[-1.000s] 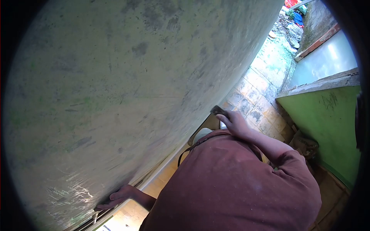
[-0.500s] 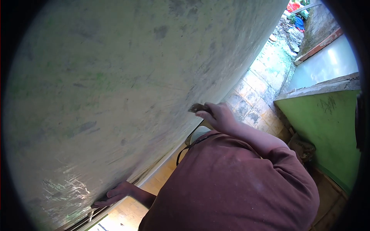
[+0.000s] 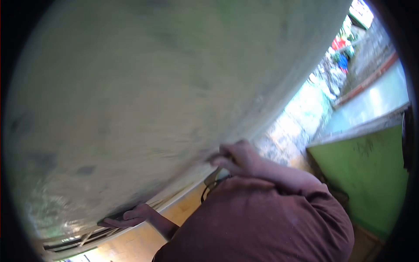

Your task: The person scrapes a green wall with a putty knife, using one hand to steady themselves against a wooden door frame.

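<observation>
A large off-white wall surface (image 3: 131,100), marked with grey and greenish stains, fills most of the view. My right hand (image 3: 242,158) is closed around a small dark, flat tool (image 3: 213,157) held near the wall; blur hides its kind and whether it touches. My left hand (image 3: 131,215) lies at the wall's lower edge with its fingers stretched out against it, and I see nothing held in it. Between the two hands is the maroon shirt (image 3: 262,218) on my own body.
A low green wall (image 3: 358,174) stands at my right, with a pale shiny surface (image 3: 371,98) beyond it. Light floor tiles (image 3: 286,133) run alongside the wall. Red and blue items (image 3: 340,52) lie at the far end. Yellowish floor (image 3: 131,242) shows below the wall's edge.
The view has tilted upward, so more of the far end shows and my right hand sits lower in view. My right hand still grips the dark tool; my left hand stays at the wall's edge.
</observation>
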